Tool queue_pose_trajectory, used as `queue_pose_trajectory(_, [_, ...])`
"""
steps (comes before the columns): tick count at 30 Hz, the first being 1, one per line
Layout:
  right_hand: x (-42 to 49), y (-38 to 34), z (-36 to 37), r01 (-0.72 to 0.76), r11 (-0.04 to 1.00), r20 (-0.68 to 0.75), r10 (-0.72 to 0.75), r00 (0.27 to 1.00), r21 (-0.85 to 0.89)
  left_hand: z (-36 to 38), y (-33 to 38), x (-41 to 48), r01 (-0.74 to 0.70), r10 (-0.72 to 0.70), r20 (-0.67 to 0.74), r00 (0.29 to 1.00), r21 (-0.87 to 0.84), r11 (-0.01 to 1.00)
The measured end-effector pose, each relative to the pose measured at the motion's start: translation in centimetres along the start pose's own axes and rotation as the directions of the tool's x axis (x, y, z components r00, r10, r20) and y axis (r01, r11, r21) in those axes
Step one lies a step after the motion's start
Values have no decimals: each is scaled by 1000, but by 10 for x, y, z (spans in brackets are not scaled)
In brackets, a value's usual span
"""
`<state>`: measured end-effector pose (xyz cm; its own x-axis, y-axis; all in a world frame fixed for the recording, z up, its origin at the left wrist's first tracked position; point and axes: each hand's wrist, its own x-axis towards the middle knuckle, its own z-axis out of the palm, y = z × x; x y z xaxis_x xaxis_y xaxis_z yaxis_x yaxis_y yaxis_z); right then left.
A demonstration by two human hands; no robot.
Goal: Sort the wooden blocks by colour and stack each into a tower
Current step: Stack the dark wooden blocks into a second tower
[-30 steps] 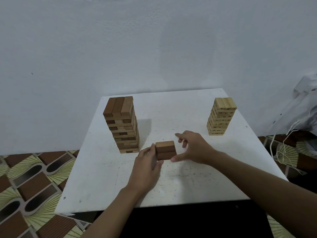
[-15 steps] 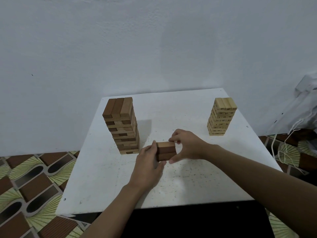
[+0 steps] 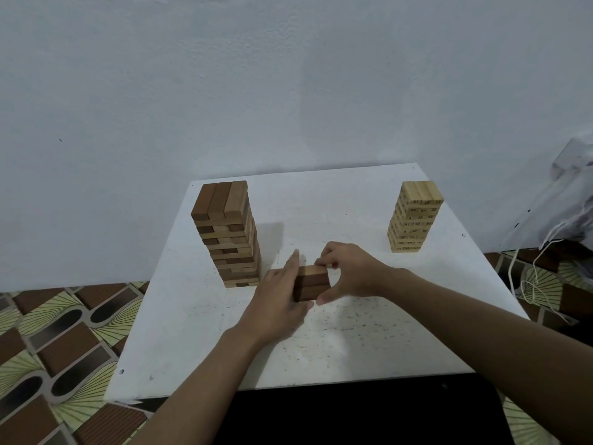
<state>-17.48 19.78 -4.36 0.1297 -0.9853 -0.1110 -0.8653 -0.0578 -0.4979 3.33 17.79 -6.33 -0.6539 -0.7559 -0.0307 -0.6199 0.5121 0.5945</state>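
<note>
A short stack [image 3: 313, 284] of dark brown blocks is sitting near the middle of the white desk [image 3: 369, 348], between the two hands. The left hand [image 3: 276, 305] is pressing flat against its left side, fingers straight. The right hand [image 3: 351, 273] is gripping it, fingers curling over the top edge and thumb touching the lower front corner. A brown tower [image 3: 229, 236] is standing just left of it; a pale tower [image 3: 414, 216] is standing well apart at the desk's right.
</note>
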Motion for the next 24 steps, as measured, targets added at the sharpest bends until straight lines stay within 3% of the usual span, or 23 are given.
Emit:
queue_pose_trajectory(8, [-12,3,1,58,998,29,-58,998,-1,-7,-7,8,-106,97,77,992,126,986])
queue_pose_trajectory(24, [-16,8,2,74,997,49,-74,996,2,-5,-18,1,-110,109,43,993,26,994])
